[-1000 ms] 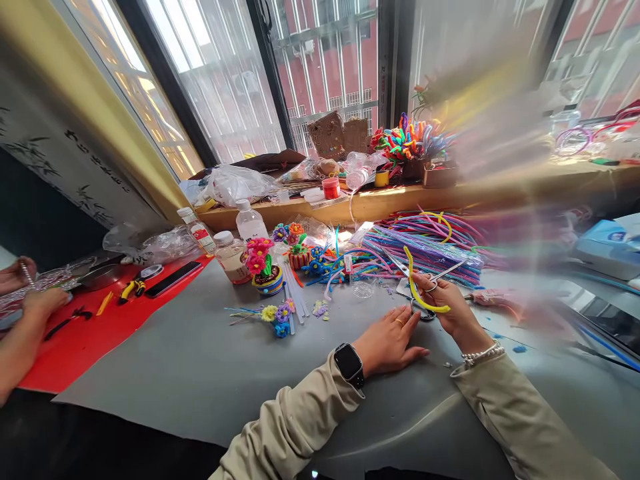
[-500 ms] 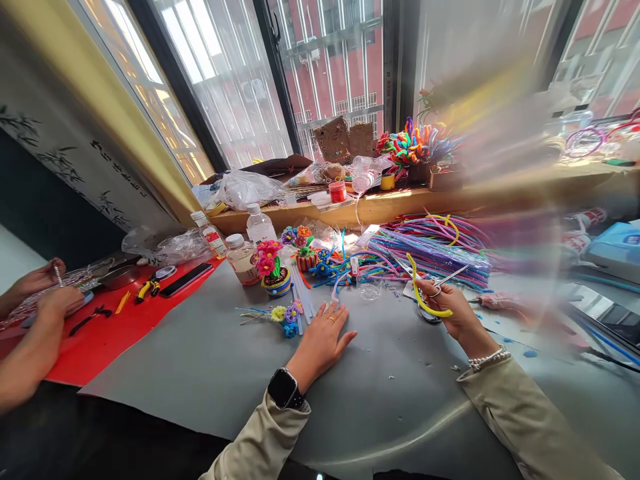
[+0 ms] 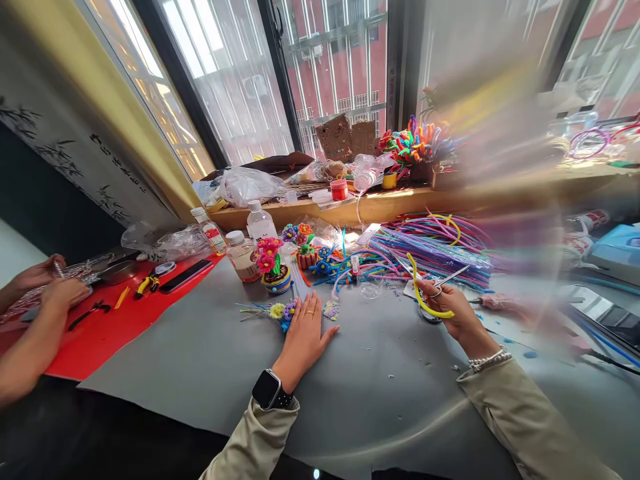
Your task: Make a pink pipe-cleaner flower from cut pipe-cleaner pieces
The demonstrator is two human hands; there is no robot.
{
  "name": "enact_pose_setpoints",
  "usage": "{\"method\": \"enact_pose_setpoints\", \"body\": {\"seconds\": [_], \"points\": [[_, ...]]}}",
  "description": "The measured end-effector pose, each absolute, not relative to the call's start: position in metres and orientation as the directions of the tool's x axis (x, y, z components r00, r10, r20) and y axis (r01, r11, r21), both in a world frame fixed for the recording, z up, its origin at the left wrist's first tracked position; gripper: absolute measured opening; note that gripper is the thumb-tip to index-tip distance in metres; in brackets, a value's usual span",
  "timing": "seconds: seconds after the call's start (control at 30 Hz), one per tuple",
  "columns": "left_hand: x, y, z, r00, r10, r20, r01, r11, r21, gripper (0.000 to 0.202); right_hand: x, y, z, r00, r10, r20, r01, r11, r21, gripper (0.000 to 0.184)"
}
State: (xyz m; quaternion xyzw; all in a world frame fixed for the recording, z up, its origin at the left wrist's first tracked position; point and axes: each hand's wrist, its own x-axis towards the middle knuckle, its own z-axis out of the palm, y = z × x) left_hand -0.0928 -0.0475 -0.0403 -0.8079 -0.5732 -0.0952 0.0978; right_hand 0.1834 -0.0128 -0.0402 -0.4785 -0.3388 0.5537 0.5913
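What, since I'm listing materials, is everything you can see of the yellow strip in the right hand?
The yellow strip is slim and plain, with a soft, fuzzy look, perhaps a pipe cleaner. It bends in an open curve: one end points up, the other sweeps rightward across the right hand, which holds it over the gray tabletop. Silvery scissors show beside it; whether they touch is unclear.

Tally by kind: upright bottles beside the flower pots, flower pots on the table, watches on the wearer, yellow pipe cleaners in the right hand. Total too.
Bottles: 3
Flower pots: 2
Watch: 1
Yellow pipe cleaner: 1
Total: 7
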Motion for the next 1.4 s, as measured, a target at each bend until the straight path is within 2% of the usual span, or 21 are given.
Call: {"method": "enact_pose_setpoints", "body": {"seconds": [0.07,0.2,0.47,0.6,0.93,1.03,1.17,1.23,1.4], "points": [[-0.094,-0.047,-0.041,0.299,0.914,0.273,0.954,-0.291,-0.07,0.06,0.183,-0.013,-0.04,0.155,0.979,-0.135,-0.329,-0.077,-0.941,0.03],[-0.089,-0.048,-0.04,0.341,0.914,0.218,0.94,-0.332,-0.078,0.056,0.183,-0.013,-0.039,0.155,0.978,-0.142,-0.321,-0.086,-0.943,0.031],[-0.079,-0.05,-0.038,0.492,0.861,0.129,0.868,-0.497,0.009,0.062,0.183,-0.014,-0.039,0.151,0.979,-0.138,-0.325,-0.083,-0.942,0.03],[-0.078,-0.051,-0.038,0.497,0.864,0.082,0.866,-0.5,0.02,0.062,0.182,-0.014,-0.039,0.152,0.978,-0.144,-0.325,-0.088,-0.941,0.031],[-0.08,-0.038,-0.041,0.502,0.859,0.099,0.861,-0.507,0.037,0.051,0.183,-0.014,-0.038,0.148,0.978,-0.144,-0.298,-0.095,-0.95,0.031],[-0.087,-0.033,-0.04,0.517,0.844,0.144,0.851,-0.525,0.019,0.044,0.183,-0.013,-0.039,0.157,0.979,-0.134,-0.301,-0.082,-0.95,0.031],[-0.1,-0.038,-0.029,0.485,0.828,0.28,0.867,-0.498,-0.028,0.035,0.18,-0.014,-0.037,0.186,0.972,-0.144,-0.313,-0.08,-0.946,0.03],[-0.103,-0.046,-0.018,0.398,0.846,0.354,0.909,-0.415,-0.03,0.029,0.179,-0.015,-0.035,0.191,0.972,-0.139,-0.304,-0.077,-0.95,0.03],[-0.087,-0.056,0.011,0.159,0.84,0.518,0.971,-0.229,0.074,0.022,0.177,-0.017,-0.036,0.189,0.98,-0.061,-0.19,-0.025,-0.981,0.027]]}}
